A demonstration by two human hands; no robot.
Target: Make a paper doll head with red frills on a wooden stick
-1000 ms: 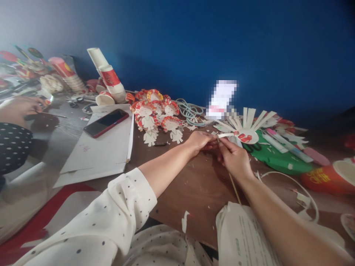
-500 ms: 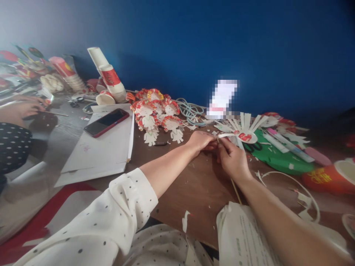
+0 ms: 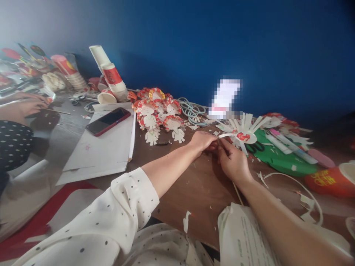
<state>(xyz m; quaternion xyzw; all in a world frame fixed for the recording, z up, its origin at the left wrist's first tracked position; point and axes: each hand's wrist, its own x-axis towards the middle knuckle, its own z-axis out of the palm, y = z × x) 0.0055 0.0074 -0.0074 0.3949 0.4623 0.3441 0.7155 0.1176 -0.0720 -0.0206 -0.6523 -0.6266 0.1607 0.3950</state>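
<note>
My left hand (image 3: 204,142) and my right hand (image 3: 234,159) meet fingertip to fingertip above the brown table, both closed in a pinch. A thin wooden stick (image 3: 237,194) runs out below my right hand, toward me. From between the fingertips a curved white paper strip (image 3: 226,135) leads right to a cut paper cup (image 3: 251,138), whose sides fan out as white strips around a round base with red pieces on it. My fingers hide the stick's upper end and the strip's end.
Paper figures with red ruffles (image 3: 156,111) lie left of my hands. A phone (image 3: 108,121) rests on white sheets, near stacked paper cups (image 3: 112,79). Right are a green sheet (image 3: 280,155) and an orange cup (image 3: 325,181). A co-worker's hands (image 3: 27,103) are far left.
The view has shifted slightly, so everything sits a little further right. My hands keep the same pinch, and the cut cup has barely moved relative to them.
</note>
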